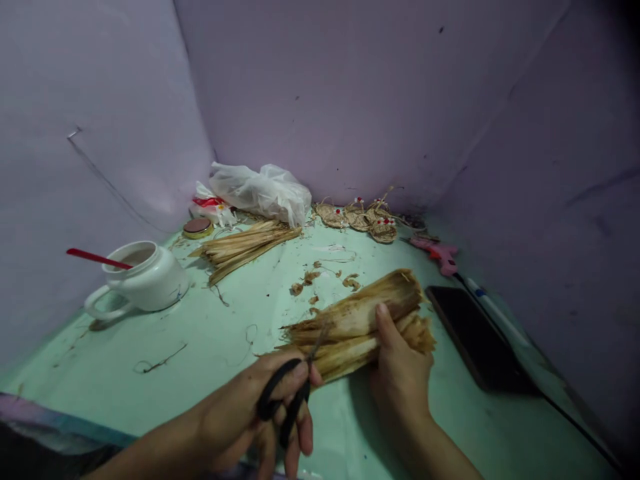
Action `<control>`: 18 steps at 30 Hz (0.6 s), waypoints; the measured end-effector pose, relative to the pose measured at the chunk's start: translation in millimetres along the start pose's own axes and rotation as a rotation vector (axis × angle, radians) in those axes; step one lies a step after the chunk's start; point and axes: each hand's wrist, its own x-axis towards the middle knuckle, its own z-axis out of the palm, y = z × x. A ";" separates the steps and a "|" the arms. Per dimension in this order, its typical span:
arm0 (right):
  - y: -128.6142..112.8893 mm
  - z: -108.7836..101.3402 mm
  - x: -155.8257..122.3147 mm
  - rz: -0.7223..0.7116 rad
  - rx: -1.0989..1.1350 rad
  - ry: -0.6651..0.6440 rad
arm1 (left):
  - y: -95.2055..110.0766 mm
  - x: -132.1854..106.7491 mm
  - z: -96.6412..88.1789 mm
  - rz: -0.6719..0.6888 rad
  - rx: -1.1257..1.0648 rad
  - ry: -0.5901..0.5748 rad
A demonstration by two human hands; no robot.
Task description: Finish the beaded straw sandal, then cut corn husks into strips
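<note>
My left hand (270, 400) has its fingers through the black-handled scissors (273, 393), whose blades point up and away over the dried husk. In my right hand (403, 363) is a bundle of dried, tan plant husks (360, 303), gripped near its right end with the thumb on top. The husks look layered and lengthwise ribbed, with ragged ends. The scissor blades lie against the husks' left part; whether they are between the layers I cannot tell. Left fingertips are close to the lower edge of the bundle.
A white mug (150, 287) with a red stick stands left. Behind are more husk strips (245, 247), a plastic bag (265, 190), a small round tin (197, 229) and woven discs with beads (357, 219). A pink glue gun (437, 252) and a phone (477, 340) lie right.
</note>
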 end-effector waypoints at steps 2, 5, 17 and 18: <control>2.1 -10.0 -7.4 -0.017 -0.053 -0.022 | -17.6 6.1 0.6 -0.030 -0.119 0.028; 2.2 -18.8 -14.9 -0.017 -0.103 -0.024 | -32.5 11.0 -2.8 -0.024 -0.254 0.077; -5.9 -14.8 -17.8 -0.004 -0.010 -0.026 | -20.8 -18.2 -13.1 0.150 -0.310 0.437; -5.7 -15.3 -17.9 -0.021 -0.016 -0.035 | -22.1 -13.1 -8.2 0.095 -0.304 0.351</control>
